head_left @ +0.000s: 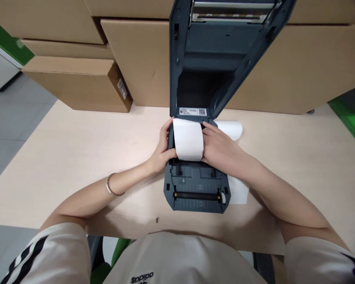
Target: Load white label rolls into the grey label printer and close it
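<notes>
A dark grey-blue label printer [198, 179] lies in front of me on the table, its lid [214, 51] raised upright at the back. Inside its bay sits a white roll of label paper [188, 140]. My left hand [162, 148] grips the printer's left side, fingers along the outer wall and thumb over the edge beside the roll. Against the roll's right end, my right hand [220, 150] is closed, its fingertips partly hidden between roll and printer wall. The black platen roller [197, 196] shows at the printer's front.
Behind and right of the printer lies another white paper roll [231, 129]. A white sheet [238, 191] is partly under my right forearm. Large cardboard boxes [139, 59] line the back of the pale table [106, 146], with a smaller flat box [73, 85] at the left.
</notes>
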`<action>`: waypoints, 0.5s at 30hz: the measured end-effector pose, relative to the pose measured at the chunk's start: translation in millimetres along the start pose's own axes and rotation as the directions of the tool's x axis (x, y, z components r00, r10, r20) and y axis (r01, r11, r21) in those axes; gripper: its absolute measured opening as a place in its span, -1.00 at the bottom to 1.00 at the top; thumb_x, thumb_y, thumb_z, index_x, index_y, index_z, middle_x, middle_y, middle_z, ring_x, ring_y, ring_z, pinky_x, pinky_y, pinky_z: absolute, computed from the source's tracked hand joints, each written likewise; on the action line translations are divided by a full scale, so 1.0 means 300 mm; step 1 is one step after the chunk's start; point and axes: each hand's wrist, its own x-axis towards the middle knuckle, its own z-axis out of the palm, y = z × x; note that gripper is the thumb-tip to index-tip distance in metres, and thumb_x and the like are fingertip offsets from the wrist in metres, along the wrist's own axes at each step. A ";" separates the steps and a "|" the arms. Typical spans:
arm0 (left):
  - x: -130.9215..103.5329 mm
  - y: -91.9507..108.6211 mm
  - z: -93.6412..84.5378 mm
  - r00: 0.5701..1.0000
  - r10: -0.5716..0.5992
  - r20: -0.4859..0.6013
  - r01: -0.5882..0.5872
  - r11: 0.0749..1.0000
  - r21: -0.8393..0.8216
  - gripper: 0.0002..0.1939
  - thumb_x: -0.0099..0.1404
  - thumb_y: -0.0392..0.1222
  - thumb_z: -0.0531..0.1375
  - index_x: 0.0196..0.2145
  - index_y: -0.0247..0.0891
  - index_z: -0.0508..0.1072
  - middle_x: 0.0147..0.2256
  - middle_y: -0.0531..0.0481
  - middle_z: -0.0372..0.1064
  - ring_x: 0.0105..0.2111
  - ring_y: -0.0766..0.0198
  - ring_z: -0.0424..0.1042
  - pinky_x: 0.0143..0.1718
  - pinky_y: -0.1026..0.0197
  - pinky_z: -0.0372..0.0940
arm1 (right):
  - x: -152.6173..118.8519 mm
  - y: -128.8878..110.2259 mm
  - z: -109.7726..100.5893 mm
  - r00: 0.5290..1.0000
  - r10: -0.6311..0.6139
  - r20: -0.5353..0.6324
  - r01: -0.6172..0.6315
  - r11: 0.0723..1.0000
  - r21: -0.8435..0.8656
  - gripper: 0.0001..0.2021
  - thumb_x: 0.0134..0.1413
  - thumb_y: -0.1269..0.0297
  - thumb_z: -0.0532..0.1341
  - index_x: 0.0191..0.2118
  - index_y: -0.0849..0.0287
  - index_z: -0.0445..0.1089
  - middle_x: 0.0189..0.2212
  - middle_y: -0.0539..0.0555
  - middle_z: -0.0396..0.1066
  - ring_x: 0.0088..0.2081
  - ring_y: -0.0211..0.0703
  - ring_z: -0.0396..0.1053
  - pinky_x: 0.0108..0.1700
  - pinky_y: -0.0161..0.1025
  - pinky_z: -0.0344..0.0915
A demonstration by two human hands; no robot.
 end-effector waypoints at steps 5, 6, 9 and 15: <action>0.006 -0.019 0.000 0.999 0.021 -0.033 -0.021 1.000 0.004 0.19 0.20 0.37 0.48 0.59 0.12 0.03 0.65 -0.10 -0.02 0.65 -0.37 -0.09 0.70 -0.32 -0.15 | 0.007 -0.002 -0.002 0.999 -0.043 0.029 0.046 0.992 -0.121 -0.74 0.22 0.56 0.25 -0.28 0.06 0.64 -0.28 0.11 0.68 -0.04 0.18 0.62 0.57 0.41 0.32; 0.006 -0.019 0.000 0.999 0.020 -0.034 -0.020 1.000 0.003 0.17 0.22 0.37 0.48 0.59 0.12 0.03 0.64 -0.10 -0.01 0.65 -0.36 -0.08 0.70 -0.32 -0.15 | 0.009 0.001 -0.002 0.998 -0.050 0.029 0.053 0.993 -0.104 -0.73 0.20 0.57 0.24 -0.29 0.06 0.62 -0.32 0.09 0.66 -0.09 0.15 0.63 0.56 0.37 0.34; 0.004 -0.012 0.001 0.999 0.010 -0.038 -0.010 1.000 0.002 0.08 0.32 0.32 0.43 0.59 0.12 0.03 0.64 -0.10 0.00 0.64 -0.31 -0.03 0.69 -0.30 -0.10 | 0.011 0.021 -0.009 0.998 -0.062 0.010 0.062 0.997 0.044 -0.82 0.24 0.49 0.28 -0.19 0.08 0.61 -0.30 0.08 0.64 -0.17 0.09 0.64 0.54 0.32 0.38; 0.004 -0.010 -0.005 1.000 0.013 -0.028 -0.012 0.999 0.039 0.04 0.37 0.30 0.41 0.60 0.12 0.01 0.64 -0.12 -0.03 0.64 -0.32 -0.03 0.68 -0.34 -0.05 | -0.039 0.096 -0.121 0.999 0.028 -0.036 -0.010 0.903 0.429 -0.69 0.32 0.25 0.37 0.13 0.01 0.66 0.03 0.17 0.63 0.10 0.17 0.66 0.12 0.09 0.67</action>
